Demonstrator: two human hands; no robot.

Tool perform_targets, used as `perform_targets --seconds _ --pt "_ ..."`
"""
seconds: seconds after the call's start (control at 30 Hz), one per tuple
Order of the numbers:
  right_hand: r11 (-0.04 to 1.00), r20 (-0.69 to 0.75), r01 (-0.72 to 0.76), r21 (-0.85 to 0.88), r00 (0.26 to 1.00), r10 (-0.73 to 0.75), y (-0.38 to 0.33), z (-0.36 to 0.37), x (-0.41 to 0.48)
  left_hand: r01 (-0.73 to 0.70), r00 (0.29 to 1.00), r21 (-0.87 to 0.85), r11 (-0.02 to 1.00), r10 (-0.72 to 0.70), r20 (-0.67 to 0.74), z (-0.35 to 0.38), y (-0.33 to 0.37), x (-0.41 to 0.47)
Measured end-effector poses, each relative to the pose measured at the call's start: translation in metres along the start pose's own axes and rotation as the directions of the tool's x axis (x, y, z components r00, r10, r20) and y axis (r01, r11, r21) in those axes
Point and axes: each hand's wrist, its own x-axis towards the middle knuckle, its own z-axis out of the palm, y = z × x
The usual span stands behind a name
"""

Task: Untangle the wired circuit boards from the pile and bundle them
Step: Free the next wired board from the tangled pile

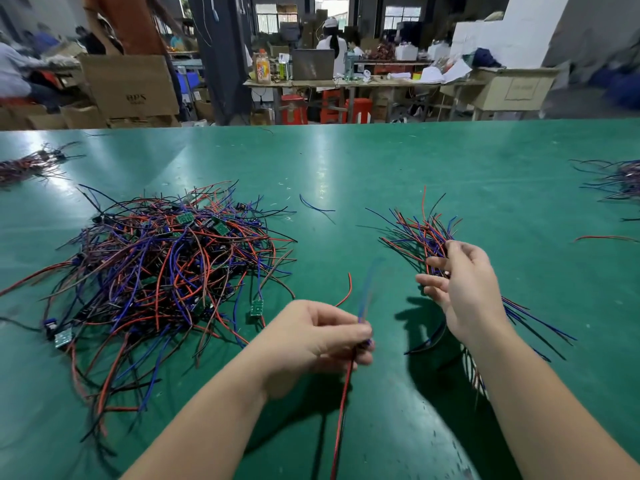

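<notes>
Beside the pile [166, 271], left grip [318, 337] pinches a blurred wire [346, 386]; right grip [464, 285] holds a half-hidden bundle [419, 233].

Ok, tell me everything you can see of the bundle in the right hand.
The bundle is a sheaf of thin red, blue and black wires, roughly aligned. The right hand grips it at mid-length over the green table. Loose ends fan out up and left past the fingers; the other ends trail down and right past the wrist. Any boards in it are hidden by the hand.
</notes>
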Motion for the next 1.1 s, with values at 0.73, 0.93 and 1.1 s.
perform_targets --seconds 0.73,0.93,1.1 --pt "0.435 0.139 0.496 -0.751 0.764 -0.63 -0.019 -0.018 -0.007 0.171 0.669 0.887 0.429 0.61 -0.424 -0.048 0.001 0.007" --pt "0.39 0.249 0.491 -0.779 0.812 -0.527 -0.01 -0.013 -0.009 0.382 0.678 0.836 0.394 0.495 -0.543 -0.054 -0.01 0.011" --pt "0.476 0.377 0.57 -0.67 0.813 -0.445 0.002 0.001 -0.024 0.033 0.66 0.758 0.651 0.556 -0.506 -0.054 -0.004 0.011"
